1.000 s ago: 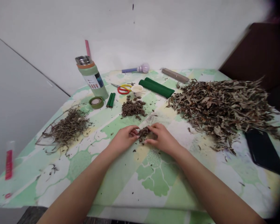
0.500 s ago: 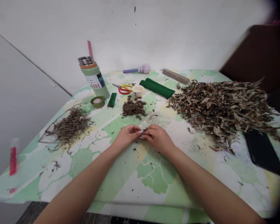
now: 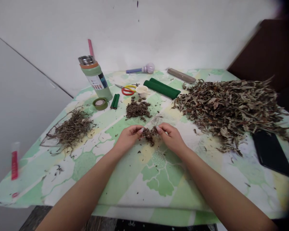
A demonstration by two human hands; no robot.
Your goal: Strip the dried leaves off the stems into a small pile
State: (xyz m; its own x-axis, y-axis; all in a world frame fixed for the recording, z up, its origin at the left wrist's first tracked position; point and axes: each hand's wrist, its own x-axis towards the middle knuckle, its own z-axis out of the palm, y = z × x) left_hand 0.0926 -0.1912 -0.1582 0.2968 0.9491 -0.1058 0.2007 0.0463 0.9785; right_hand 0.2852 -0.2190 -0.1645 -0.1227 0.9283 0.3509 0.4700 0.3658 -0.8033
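Note:
My left hand and my right hand face each other near the middle of the table, thumbs against forefingers. Between their fingertips is a small brown clump of dried, crumbled plant bits, and each hand pinches it at one side. Just beyond it lies a larger heap of the same dark crumbs. A big pile of dried leaves spreads to the right of my right hand. Off to the left is a tangle of thin dry stems.
Behind the crumbs stand a paper cup, scissors, green rolls and short green sticks. A tape roll sits by the tall bottle. A black phone lies at right, on the patterned tablecloth.
My hands have moved apart, the right one shifting right and the left slightly left. The plant clump, mostly covered by my fingers before, now shows between them.

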